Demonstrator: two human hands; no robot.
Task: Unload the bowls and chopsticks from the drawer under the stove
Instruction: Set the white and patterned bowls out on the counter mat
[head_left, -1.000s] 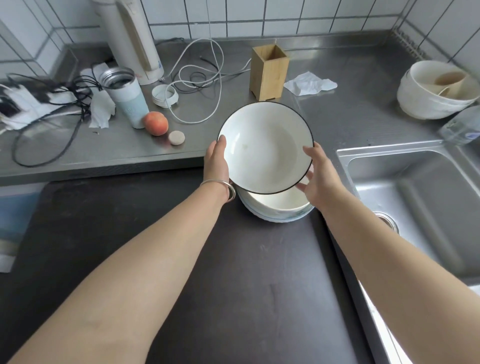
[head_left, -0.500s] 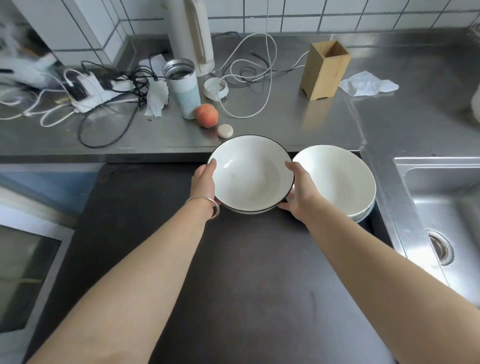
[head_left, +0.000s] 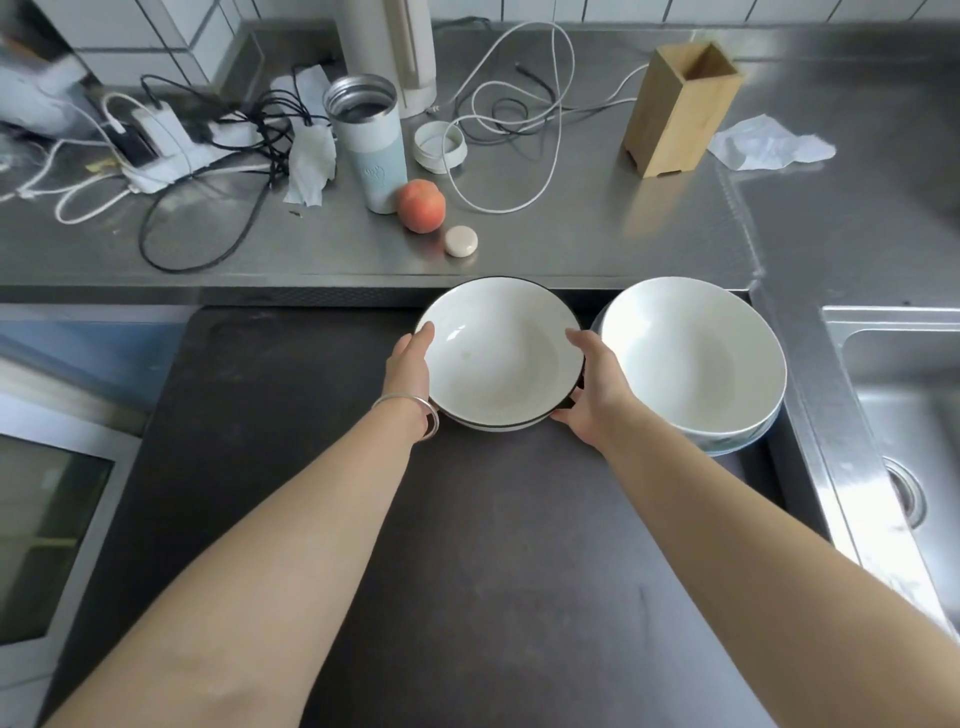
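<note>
A white bowl with a black rim (head_left: 498, 358) sits low on the dark stove top (head_left: 467, 545), seemingly nested on another bowl of the same kind. My left hand (head_left: 410, 364) grips its left rim and my right hand (head_left: 592, 384) grips its right rim. Just to its right stands a stack of plain white bowls (head_left: 696, 364). No chopsticks or drawer are in view.
Behind the stove runs a steel counter (head_left: 571, 244) with an empty wooden holder (head_left: 680, 109), a peach (head_left: 422, 204), a small round stone-like disc (head_left: 461, 241), an open flask (head_left: 370, 140), its lid (head_left: 440, 145), tangled cables (head_left: 208, 156) and tissue (head_left: 769, 143). A sink (head_left: 904, 415) lies at the right.
The black-rimmed bowl was lifted off the white stack, carried left and lowered onto the stove top beside it. My view swung left, away from the sink.
</note>
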